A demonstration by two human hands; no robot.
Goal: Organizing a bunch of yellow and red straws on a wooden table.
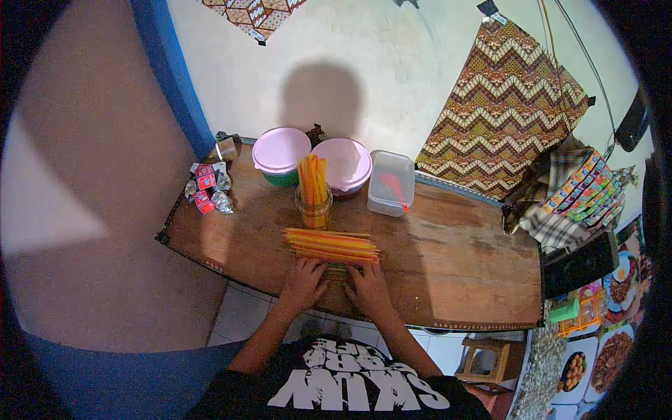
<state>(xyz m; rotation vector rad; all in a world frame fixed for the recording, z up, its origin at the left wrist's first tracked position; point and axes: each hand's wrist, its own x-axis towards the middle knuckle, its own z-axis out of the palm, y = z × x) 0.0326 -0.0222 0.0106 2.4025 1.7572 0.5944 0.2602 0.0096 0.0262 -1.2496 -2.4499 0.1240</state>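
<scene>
A loose row of yellow, orange and red drinking straws (332,247) lies crosswise on the wooden table in front of me. My left hand (305,283) reaches the near side of the row at its left part, thumb pointing inward. At the right part, my right hand (370,287) mirrors it with the fingertips against the straws. Something greenish (336,271) shows between the two hands, too dim to name. Whether the fingers pinch anything is hidden. Just beyond the row, a glass jar (315,210) holds more straws (313,178) upright.
Behind the jar stand two tubs with pink lids (282,148) (344,164). A translucent plastic box (391,181) with a red item sits to their right. Red packets and crumpled foil (206,184) lie at the table's (462,262) left end. A plaid cloth (556,226) and sachet strips (585,191) crowd the right.
</scene>
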